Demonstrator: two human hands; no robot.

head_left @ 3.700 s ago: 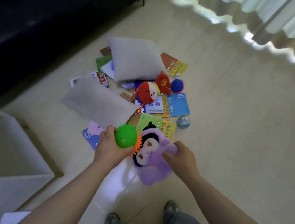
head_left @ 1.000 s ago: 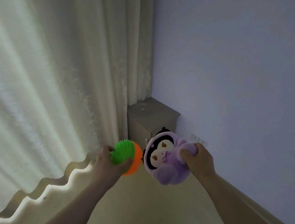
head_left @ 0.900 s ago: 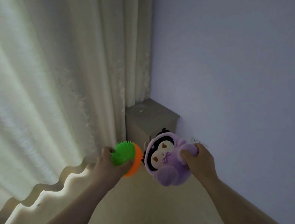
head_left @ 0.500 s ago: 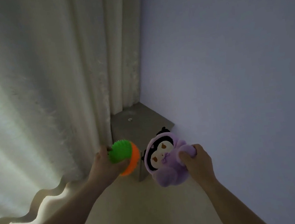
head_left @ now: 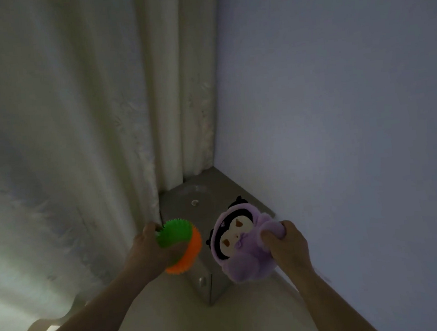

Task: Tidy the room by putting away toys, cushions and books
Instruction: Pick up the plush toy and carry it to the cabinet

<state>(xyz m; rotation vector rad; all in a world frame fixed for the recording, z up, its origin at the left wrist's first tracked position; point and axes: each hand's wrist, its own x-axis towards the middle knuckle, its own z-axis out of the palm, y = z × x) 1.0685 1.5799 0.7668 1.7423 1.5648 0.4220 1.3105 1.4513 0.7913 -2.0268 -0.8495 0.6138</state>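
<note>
My left hand (head_left: 148, 250) grips two spiky balls together, a green spiky ball (head_left: 174, 234) on top and an orange spiky ball (head_left: 189, 257) under it. A purple plush toy (head_left: 238, 242) with a black-and-white face hangs in front of me, and my right hand (head_left: 285, 244) holds it by a bunched part of its side. Both hands are held out above a low grey cabinet (head_left: 202, 201) in the room's corner.
Pale curtains (head_left: 76, 125) hang on the left down to the floor and brush the cabinet's left side. A plain wall (head_left: 338, 102) runs along the right. Beige floor (head_left: 213, 329) lies below my arms.
The view moved from the toy pile on the floor to this corner. Over the last second the cabinet has come closer under my hands; both grips are unchanged.
</note>
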